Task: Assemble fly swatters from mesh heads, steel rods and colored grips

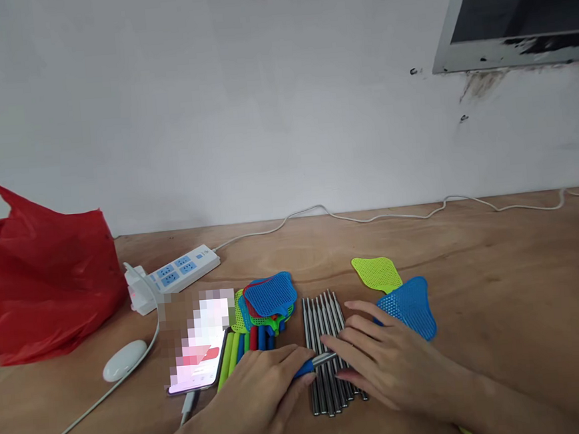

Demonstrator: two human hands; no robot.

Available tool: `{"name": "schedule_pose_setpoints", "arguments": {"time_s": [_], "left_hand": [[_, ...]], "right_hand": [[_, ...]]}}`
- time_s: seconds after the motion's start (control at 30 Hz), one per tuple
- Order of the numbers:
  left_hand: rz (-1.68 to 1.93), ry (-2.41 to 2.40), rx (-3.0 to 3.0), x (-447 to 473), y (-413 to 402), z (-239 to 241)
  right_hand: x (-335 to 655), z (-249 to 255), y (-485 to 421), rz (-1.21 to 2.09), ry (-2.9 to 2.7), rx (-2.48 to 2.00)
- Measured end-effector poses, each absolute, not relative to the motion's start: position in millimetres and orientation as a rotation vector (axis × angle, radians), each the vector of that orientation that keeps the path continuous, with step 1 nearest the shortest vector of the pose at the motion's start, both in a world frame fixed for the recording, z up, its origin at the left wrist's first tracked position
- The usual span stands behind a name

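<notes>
Head view: both hands work near each other at lower centre of the frame, apart, linked by one piece. Left hand (263, 387) is closed around a blue tubular handle (304, 369), mostly hidden in the grip. A thin silver metal rod (323, 359) runs from the handle's right end to the right hand (388, 355), whose thumb and fingers pinch it; its far end is covered. Below this piece, a row of loose silver metal rods (327, 393) lies side by side on the brown wooden table (500, 281), at lower centre. Just right of them, a yellow-green perforated swatter head (377, 273) lies beside a blue perforated swatter head (409, 308), partly behind the right hand. Left of the rods: an overlapping pile of multicoloured perforated swatter heads (270, 295), with green, blue and red tubular handles (239, 346) below, partly covered by the left hand. Further left: a lit smartphone (205, 357), partly pixelated, a white oval device (125, 361), a white power strip (188, 268). Red plastic bag (48, 276) at left edge.
</notes>
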State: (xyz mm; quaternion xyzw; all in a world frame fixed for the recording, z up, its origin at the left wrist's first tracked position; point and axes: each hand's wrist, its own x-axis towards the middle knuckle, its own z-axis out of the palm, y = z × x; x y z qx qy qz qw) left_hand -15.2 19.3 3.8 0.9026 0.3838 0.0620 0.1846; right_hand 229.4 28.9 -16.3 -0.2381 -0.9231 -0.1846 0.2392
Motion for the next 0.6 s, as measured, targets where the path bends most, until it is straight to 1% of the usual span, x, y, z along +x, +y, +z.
{"name": "schedule_pose_setpoints", "arguments": {"time_s": [0.07, 0.17, 0.3, 0.4, 0.47, 0.6], "left_hand": [[0.087, 1.118, 2.611, -12, 21, 3], [-0.051, 1.177, 2.695, -11, 20, -5], [0.009, 1.163, 2.718, -14, 15, -17], [0.097, 1.059, 2.602, -16, 7, -15], [0.158, 1.071, 2.492, -17, 2, -9], [0.164, 1.082, 2.13, -20, 2, 2]], "right_hand": [[223, -20, 33, -0.555, -2.614, -0.661], [224, -21, 40, -0.513, -2.716, -0.691], [233, -20, 38, -0.432, -2.778, -0.694], [235, -21, 33, -0.386, -2.788, -0.677], [235, -21, 30, -0.377, -2.779, -0.661], [236, -17, 28, -0.391, -2.749, -0.625]]}}
